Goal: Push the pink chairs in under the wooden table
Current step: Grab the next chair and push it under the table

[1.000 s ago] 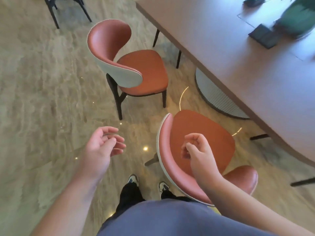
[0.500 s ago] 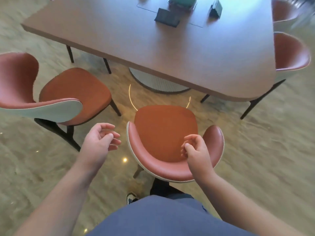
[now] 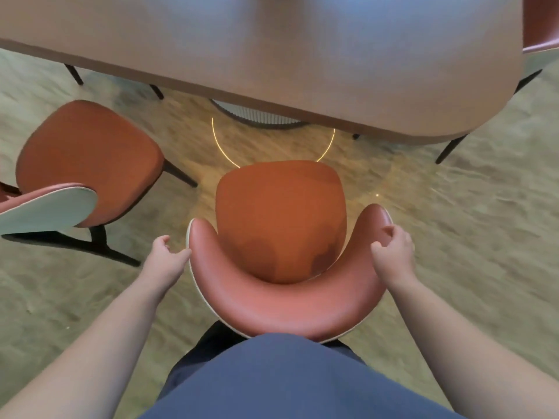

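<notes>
A pink chair (image 3: 281, 219) with an orange seat stands straight in front of me, its seat facing the wooden table (image 3: 272, 55), with floor between the seat and the table's edge. Its curved backrest (image 3: 284, 306) is against my body. My right hand (image 3: 393, 252) is closed around the backrest's right end. My left hand (image 3: 165, 258) is at the left end, its thumb touching the rim and its fingers curled and apart from the chair. A second pink chair (image 3: 87, 158) stands to the left, turned at an angle, outside the table.
A third pink chair (image 3: 541, 22) shows at the top right, beside the table's end. A round ribbed table base (image 3: 257, 116) sits under the table, with thin dark legs (image 3: 450, 146) around it. The floor is beige stone.
My view has swung to face the table squarely. Both hands have spread apart from above the seat to the two ends of the backrest, and the right hand has taken hold.
</notes>
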A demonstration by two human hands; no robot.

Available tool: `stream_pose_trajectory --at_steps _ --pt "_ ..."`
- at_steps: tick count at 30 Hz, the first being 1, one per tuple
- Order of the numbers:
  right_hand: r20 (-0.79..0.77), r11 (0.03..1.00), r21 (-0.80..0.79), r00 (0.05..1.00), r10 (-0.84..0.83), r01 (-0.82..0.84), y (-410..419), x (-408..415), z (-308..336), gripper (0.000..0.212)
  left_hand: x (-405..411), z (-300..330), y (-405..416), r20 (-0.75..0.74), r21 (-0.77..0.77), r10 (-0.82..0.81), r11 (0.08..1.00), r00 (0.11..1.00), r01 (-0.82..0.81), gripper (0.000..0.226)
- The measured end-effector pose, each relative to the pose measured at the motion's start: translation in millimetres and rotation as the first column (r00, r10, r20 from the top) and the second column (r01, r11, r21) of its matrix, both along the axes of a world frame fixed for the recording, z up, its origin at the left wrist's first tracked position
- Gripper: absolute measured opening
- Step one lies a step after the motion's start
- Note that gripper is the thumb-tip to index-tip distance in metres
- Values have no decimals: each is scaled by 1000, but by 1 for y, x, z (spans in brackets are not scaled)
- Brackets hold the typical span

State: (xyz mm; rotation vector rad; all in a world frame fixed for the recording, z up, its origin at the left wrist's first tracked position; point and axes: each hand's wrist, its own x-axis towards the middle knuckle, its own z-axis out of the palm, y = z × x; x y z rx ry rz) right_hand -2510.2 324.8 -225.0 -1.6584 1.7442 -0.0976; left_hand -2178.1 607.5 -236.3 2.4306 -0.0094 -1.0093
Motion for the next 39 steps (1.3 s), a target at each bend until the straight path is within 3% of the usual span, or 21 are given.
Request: stream_pose_trajectory --at_steps 5,9,14,21,28,39 --pt "-129 993 105 991 -38 51 -38 4 -30 74 11 -38 -18 -93 68 64 996 994 -58 89" --pt "-184 976 187 980 -74 108 -51 3 -58 82 9 -66 -35 -231 27 183 983 956 -182 66" --pt "-239 955 248 966 -102 163 -74 -1 -75 79 6 -88 -47 -58 104 198 976 979 -191 73" --pt "-248 931 299 960 -134 208 -91 -3 -86 63 11 -98 -45 -43 96 176 981 983 -171 53" --pt "-175 955 219 971 -165 202 -87 -2 -84 32 22 -88 -53 -37 41 132 991 991 -130 30" --pt "-82 931 200 952 -295 306 -113 31 -81 28 115 -76 -147 49 49 -116 992 992 114 28"
